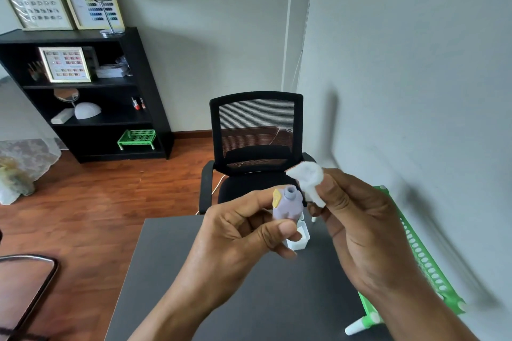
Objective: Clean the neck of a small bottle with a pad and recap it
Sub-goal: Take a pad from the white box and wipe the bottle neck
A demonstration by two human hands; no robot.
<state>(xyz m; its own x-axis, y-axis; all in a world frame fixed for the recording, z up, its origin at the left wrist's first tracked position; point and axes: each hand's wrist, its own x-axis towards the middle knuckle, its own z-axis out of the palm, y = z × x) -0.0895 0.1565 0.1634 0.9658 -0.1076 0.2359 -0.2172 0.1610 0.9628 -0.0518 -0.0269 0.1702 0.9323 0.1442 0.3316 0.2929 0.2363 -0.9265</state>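
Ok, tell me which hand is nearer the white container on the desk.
Left. The left hand, holding the purple bottle, sits right over the white container, partly covering it. The right hand, holding the pad, is off to the container's right and higher.

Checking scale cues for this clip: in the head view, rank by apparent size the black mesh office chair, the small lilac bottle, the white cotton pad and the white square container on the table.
1. Black mesh office chair, though farthest.
2. Small lilac bottle and white cotton pad: alike, unranked.
3. White square container: mostly hidden behind the left hand, so unsure.
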